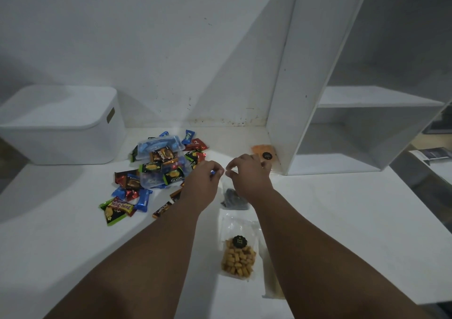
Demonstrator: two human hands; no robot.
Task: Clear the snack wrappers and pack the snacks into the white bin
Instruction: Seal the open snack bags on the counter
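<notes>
One clear bag (231, 197) partly hidden by right hand (247, 174), contents unclear

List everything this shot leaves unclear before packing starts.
Head view:
- white bin: lid on, inside hidden.
- clear bag: dark contents blurred; the right arm covers part.
- pale packet: mostly under that arm.
- What the left hand and right hand pinch: too small, and the fingers cover it.

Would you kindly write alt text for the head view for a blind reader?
The left hand and right hand pinch the top of a clear bag above a white counter; wrapped snacks lie piled near a lidded white bin.
</notes>
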